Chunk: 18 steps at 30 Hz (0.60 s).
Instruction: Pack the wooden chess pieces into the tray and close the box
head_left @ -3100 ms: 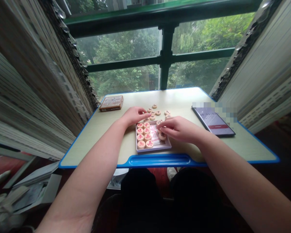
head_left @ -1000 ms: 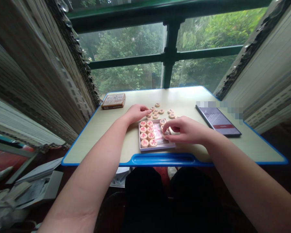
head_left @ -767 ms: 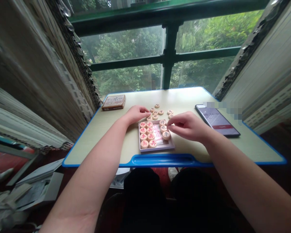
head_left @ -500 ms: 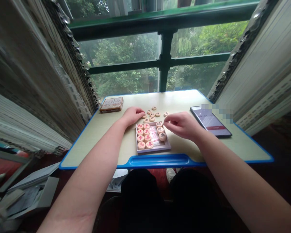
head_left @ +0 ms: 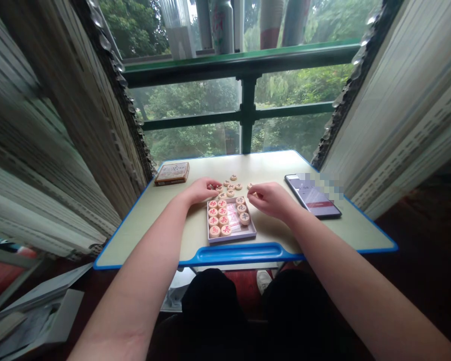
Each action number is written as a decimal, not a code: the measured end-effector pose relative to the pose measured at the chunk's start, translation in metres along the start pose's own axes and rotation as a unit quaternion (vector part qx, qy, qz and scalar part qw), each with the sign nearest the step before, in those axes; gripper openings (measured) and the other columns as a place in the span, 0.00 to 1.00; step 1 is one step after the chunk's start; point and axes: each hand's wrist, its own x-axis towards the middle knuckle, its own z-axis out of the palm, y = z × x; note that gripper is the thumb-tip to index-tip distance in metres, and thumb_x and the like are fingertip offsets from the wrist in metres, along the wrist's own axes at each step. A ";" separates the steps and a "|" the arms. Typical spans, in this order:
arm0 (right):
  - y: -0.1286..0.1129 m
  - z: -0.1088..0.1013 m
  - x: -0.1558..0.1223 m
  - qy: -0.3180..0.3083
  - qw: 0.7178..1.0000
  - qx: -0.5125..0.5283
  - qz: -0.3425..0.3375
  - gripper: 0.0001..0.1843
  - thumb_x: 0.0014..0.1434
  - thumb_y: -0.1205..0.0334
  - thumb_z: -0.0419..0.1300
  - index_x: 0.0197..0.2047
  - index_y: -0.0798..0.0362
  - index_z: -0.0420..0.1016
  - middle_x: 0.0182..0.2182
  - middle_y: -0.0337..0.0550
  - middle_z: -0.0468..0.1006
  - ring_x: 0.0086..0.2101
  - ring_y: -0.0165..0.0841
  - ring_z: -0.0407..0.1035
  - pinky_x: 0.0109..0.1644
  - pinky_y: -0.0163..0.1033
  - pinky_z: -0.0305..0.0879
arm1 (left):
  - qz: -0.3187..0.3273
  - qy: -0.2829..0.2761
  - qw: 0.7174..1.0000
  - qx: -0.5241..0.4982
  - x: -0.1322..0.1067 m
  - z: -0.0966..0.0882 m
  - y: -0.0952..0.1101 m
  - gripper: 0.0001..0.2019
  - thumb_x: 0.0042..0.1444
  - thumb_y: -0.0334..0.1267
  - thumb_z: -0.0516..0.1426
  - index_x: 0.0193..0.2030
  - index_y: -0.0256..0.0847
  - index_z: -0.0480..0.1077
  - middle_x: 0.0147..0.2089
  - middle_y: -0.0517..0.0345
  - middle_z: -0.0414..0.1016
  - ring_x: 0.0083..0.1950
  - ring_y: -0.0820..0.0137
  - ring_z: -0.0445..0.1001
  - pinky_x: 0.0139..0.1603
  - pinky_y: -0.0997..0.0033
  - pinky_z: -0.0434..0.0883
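My left hand (head_left: 203,189) rests at the left of some loose xiangqi pieces, its curled fingertips closed on one round wooden piece (head_left: 219,189). At the right, my right hand (head_left: 266,197) has its fingers bent together in a pinch beside the corner of a shallow box (head_left: 233,239); what they hold, if anything, is hidden. One loose piece (head_left: 250,186) lies just beyond those fingers. Inside the box, red-marked pieces (head_left: 223,220) form two columns at the left. Three dark-marked pieces (head_left: 244,218) line its right side, with a red-lined bottom showing between.
More loose pieces (head_left: 230,186) lie behind the box. A lidded brown box (head_left: 173,173) sits at the table's back left, and a phone (head_left: 315,198) lies at the right. The blue-edged table (head_left: 146,240) stands against a green-framed window (head_left: 248,108), with curtains either side.
The camera view has tilted upward, showing more of the window sill. My right hand has shifted slightly toward the loose piece beyond it. My left hand keeps its place; the box's pieces look the same.
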 end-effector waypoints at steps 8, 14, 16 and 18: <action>0.004 0.003 0.002 0.004 1.000 -0.012 0.025 0.13 0.55 0.61 0.53 0.32 0.54 0.79 0.25 0.43 0.78 0.24 0.29 0.66 0.30 0.33 0.55 | 0.070 0.084 0.992 0.055 -0.016 -0.002 0.037 0.15 0.43 0.46 0.60 0.34 0.38 0.72 0.37 0.54 0.74 0.35 0.69 0.69 0.36 0.70 0.67; 0.012 0.009 0.007 0.046 0.996 -0.032 0.068 0.13 0.55 0.60 0.53 0.34 0.53 0.79 0.25 0.43 0.78 0.25 0.31 0.67 0.31 0.34 0.56 | 0.254 -0.081 0.962 0.061 -0.055 0.014 0.081 0.13 0.45 0.48 0.61 0.29 0.39 0.72 0.31 0.57 0.71 0.34 0.71 0.68 0.36 0.71 0.65; 0.015 0.011 0.009 0.062 0.994 -0.024 0.083 0.13 0.54 0.59 0.54 0.33 0.53 0.79 0.24 0.43 0.78 0.24 0.31 0.66 0.31 0.34 0.56 | 0.280 -0.105 0.951 0.083 -0.062 0.020 0.084 0.13 0.46 0.48 0.61 0.29 0.40 0.73 0.31 0.56 0.72 0.33 0.71 0.68 0.35 0.71 0.64; 0.017 0.013 0.012 0.073 0.993 -0.008 0.096 0.13 0.54 0.60 0.54 0.33 0.53 0.79 0.23 0.42 0.77 0.24 0.30 0.66 0.30 0.34 0.56 | 0.295 -0.117 0.943 0.102 -0.065 0.024 0.084 0.12 0.47 0.48 0.60 0.30 0.40 0.74 0.32 0.56 0.72 0.33 0.70 0.68 0.37 0.70 0.65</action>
